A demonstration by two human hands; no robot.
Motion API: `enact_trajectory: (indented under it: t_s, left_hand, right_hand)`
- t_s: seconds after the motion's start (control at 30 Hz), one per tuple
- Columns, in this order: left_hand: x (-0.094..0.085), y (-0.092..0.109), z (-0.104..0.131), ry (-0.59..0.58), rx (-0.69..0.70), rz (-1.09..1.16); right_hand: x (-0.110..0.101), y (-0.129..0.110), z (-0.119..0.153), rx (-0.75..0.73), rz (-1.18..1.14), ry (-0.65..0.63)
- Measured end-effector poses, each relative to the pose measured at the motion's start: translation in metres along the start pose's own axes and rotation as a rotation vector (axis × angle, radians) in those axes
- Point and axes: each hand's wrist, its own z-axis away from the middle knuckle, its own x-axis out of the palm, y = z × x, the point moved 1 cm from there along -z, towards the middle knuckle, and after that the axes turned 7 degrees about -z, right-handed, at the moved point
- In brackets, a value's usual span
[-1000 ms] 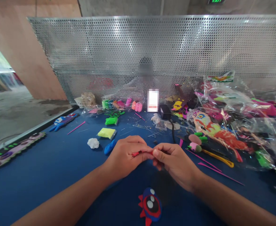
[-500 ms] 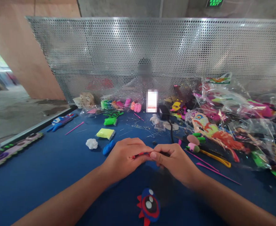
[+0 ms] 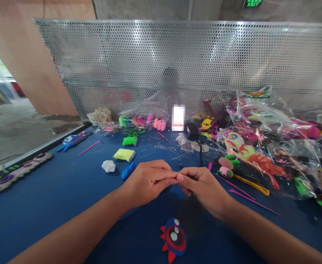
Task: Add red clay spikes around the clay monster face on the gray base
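Note:
My left hand (image 3: pixel 152 181) is closed around a piece of red modelling clay (image 3: pixel 176 176), which shows only in small bits between the fingers and at the palm. The fingertips of my right hand (image 3: pixel 197 183) pinch the same clay at its right end, so both hands meet over the blue table. Nearer to me lies a blue clay figure (image 3: pixel 180 248) with red spikes along its left side and a big eye of red, black and white. Just left of my left hand are a blue clay lump (image 3: pixel 128 171) and a white clay lump (image 3: pixel 108 166).
A yellow clay packet (image 3: pixel 124 155) and a green one (image 3: pixel 129 141) lie farther back. Pink modelling tools (image 3: pixel 254 202) and yellow tweezers (image 3: pixel 255 186) are at right, before heaped plastic bags (image 3: pixel 292 157). A perforated metal screen (image 3: pixel 117 58) stands behind the blue table (image 3: pixel 75 205).
My left fingers have closed further over the red clay, so less of it shows. Both hands stay in nearly the same place, and the view has shifted slightly.

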Motion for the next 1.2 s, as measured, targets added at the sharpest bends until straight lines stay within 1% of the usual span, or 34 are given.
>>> enact_trajectory:
  t_s: [0.17,0.27,0.37,0.5,0.57,0.67,0.8,1.0,1.2]
  left_hand:
    - [-0.0003,-0.0004,-0.0002,0.0,-0.004,-0.008]
    - [0.0003,-0.0001,0.0001,0.014,0.017,-0.027]
    - [0.0003,-0.0004,0.0007,0.046,0.025,-0.043]
    - [-0.0001,-0.0011,0.0008,0.085,0.028,-0.02]
    - [0.0004,-0.0009,0.0005,0.096,0.015,-0.004]
    - [0.0019,0.0001,0.0002,0.103,-0.01,0.011]
    - [0.0034,0.0012,0.0012,0.097,-0.013,0.001]
    - [0.0034,-0.0004,0.0029,0.082,0.042,-0.071]
    - [0.0032,0.0006,0.0031,0.077,0.034,-0.083]
  right_hand:
    - [-0.0004,-0.0008,0.0,-0.021,0.105,0.027]
    - [0.0,0.0003,-0.0007,-0.025,0.098,0.035]
    - [0.0008,0.0024,-0.001,-0.02,-0.036,0.015]
    - [0.002,0.0039,-0.0005,0.022,-0.273,-0.061]
    - [0.002,0.0042,-0.0005,0.04,-0.336,-0.087]
    - [0.0016,0.0039,-0.0009,0.052,-0.37,-0.12]
    - [0.0012,0.0032,-0.0014,0.066,-0.34,-0.136]
    - [0.0002,0.0034,-0.0015,0.005,-0.278,-0.076]
    - [0.0009,0.0024,-0.0001,-0.031,-0.079,0.015]
